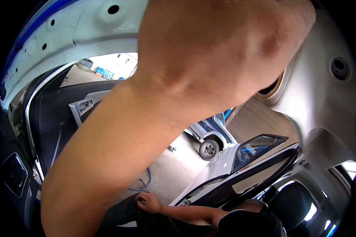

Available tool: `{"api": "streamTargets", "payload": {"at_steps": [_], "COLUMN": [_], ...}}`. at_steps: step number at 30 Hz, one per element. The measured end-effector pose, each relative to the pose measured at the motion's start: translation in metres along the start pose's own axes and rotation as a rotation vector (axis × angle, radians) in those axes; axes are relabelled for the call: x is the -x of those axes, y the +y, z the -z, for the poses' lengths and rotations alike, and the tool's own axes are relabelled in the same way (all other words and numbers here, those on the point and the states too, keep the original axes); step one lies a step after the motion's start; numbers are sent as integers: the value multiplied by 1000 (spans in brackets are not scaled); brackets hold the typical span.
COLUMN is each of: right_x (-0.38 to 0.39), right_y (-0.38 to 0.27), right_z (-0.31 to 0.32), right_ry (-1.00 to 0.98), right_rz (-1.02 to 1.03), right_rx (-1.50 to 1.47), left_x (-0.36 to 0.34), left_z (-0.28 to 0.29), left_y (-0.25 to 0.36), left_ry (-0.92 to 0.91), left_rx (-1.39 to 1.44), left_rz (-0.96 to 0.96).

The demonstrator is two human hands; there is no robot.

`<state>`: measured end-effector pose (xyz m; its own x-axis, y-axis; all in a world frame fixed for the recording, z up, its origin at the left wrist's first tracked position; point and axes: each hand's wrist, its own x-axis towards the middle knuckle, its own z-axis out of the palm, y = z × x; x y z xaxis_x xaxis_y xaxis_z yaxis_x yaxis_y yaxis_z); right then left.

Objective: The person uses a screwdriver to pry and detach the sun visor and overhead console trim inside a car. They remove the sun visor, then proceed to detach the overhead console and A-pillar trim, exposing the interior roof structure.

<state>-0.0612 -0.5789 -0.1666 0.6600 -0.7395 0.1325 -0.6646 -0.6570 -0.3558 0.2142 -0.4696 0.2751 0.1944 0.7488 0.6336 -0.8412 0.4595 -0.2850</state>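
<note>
My left forearm crosses close in front from the lower left, and my left hand (229,51) is raised against the upper edge of the view. Its fingers are bent away and hidden, so its grip does not show. Beside that hand is the light fabric-covered roof lining (304,91), with a dark opening (271,89) partly behind my wrist. Low in the view, my right hand (149,202) rests on a dark-trousered leg (124,211). Its fingers are curled together; whatever they may hold is too small to make out.
At the upper left is the pale metal roof edge (103,23) with holes. A dark door panel (47,114) and an open white door (225,168) flank the opening. A headrest (292,203) stands lower right. Outside are a parked vehicle's wheel (209,149) and a blue hose (149,177).
</note>
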Motion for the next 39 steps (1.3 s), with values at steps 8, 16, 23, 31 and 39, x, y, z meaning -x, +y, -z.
{"api": "streamTargets", "payload": {"at_steps": [8, 16, 23, 31, 39], "right_x": [2, 0, -1, 7, 10], "right_y": [-4, -22, -11, -13, -24], "right_z": [-8, 1, -8, 0, 11], "right_ry": [122, 109, 82, 120, 81], "right_rz": [48, 42, 74, 39, 87], "right_rx": [-31, -43, -14, -17, 0], "left_x": [-4, -12, -12, -18, -25], "left_z": [-9, -5, -3, 7, 6], "left_y": [4, 1, -1, -2, 1], "left_ry": [63, 85, 93, 86, 94], "left_rx": [25, 11, -17, -34, -41], "left_rz": [-6, -24, -47, -119, -199]}}
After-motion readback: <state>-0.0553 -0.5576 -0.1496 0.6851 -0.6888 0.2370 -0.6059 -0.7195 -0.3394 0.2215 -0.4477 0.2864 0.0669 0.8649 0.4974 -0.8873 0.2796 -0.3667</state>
